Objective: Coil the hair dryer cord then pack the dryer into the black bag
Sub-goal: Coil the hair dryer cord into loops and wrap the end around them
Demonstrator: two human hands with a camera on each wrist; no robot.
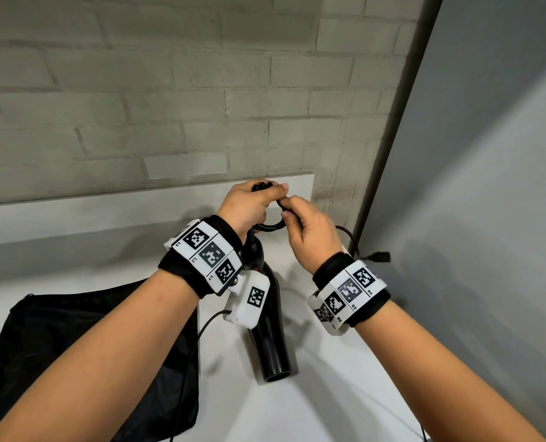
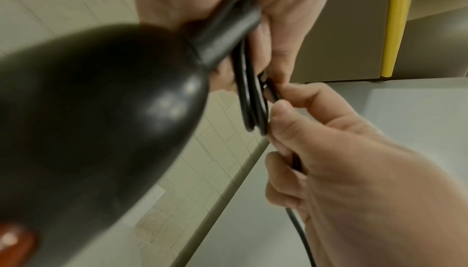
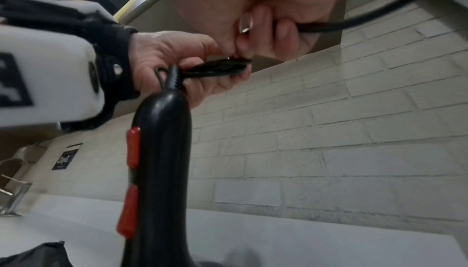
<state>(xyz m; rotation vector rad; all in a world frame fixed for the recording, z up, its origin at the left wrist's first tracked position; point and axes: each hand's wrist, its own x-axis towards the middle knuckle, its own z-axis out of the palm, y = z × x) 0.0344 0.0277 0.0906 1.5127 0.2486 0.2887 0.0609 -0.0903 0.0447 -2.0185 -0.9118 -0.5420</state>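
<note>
Pale brick wall (image 1: 169, 90) behind a white table (image 1: 345, 393) — grey panel (image 1: 488, 154) rightward; soft light.

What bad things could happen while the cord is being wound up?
The loops held by the left hand could slip and spring apart, since only fingers pin them. The plug dangles free past the right hand and might swing against the wall. The dryer hangs nozzle-down from the cord end, so it might knock the table.
</note>
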